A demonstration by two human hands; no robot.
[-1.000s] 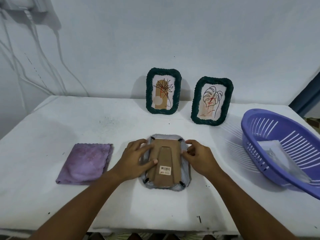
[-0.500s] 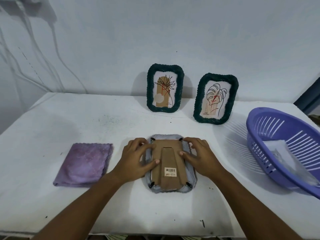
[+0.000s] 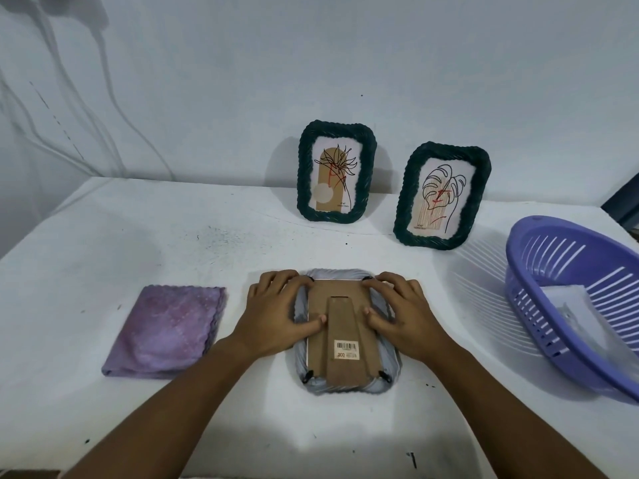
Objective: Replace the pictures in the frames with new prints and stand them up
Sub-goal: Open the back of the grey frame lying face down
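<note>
Grey frame (image 3: 345, 382) face-down, both hands (image 3: 276, 316) (image 3: 403, 318) spread flat, pressing its cardboard backing (image 3: 340, 305).

Counting what's sitting out here: three picture frames in total. Two dark green frames, one (image 3: 336, 172) and another (image 3: 442, 196), are standing at the back, and one grey frame (image 3: 345, 335) is lying face down, showing four little black clips and one barcode sticker (image 3: 347, 349). One purple cloth (image 3: 168, 330) is lying folded, one purple basket (image 3: 574, 299) is sitting off to the side, and it's all on one table (image 3: 103, 243). Two hands, a left hand (image 3: 276, 314) and a right hand (image 3: 403, 314), are showing.
</note>
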